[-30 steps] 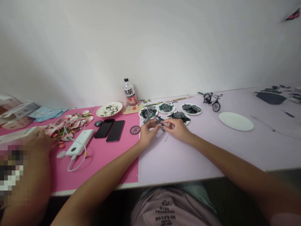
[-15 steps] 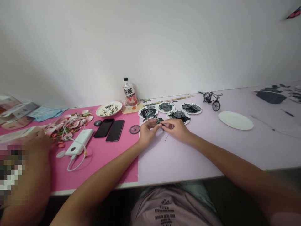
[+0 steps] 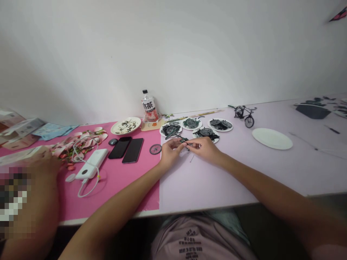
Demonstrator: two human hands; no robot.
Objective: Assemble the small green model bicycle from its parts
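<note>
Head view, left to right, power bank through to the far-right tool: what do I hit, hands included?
White power bank → first phone → second phone → loose wheel → left hand → right hand → standing model bicycle → oval white plate → thin dark tool.

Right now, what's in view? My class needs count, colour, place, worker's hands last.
Table: one, pink and lilac, foreground
Wall: one, white, behind
Held bicycle piece: one, dark green, centre
Miniature bicycle: one, black, right
Spoked wheel: one, dark grey, pink side
Plates of parts: four, white, centre
Oval plate: one, white, right
Dish of pieces: one, cream, pink side
Bottle: one, clear, by wall
Smartphones: two, black, pink side
Mouse: one, grey, pink side
Power bank: one, white, left
Flower pieces: many, pink and green, left
Boxes: several, pale, far left
Small tool: one, dark, far right
Co-worker's arm: one, bare, left
Left hand: one, bare, holding piece
Right hand: one, bare, holding piece
</note>
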